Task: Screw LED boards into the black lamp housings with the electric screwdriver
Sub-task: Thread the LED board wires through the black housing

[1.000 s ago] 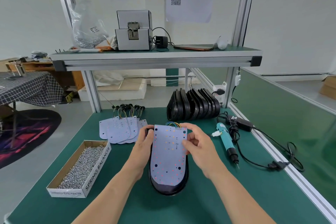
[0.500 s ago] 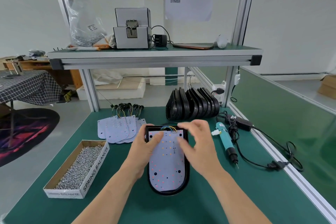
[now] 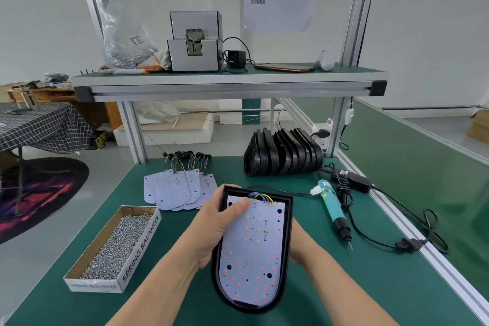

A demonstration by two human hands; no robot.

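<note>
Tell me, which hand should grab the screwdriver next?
Probably the right hand: the screwdriver lies on that side of the housing, while the left hand pins the LED board.

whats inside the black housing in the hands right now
An LED board lies in the black housing, coloured wires at its top. The housing floor beneath the board is covered.

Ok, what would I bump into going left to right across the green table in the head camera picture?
Box of screws → loose LED boards → black lamp housing with a board in it → blue screwdriver → black cord plug.
</note>
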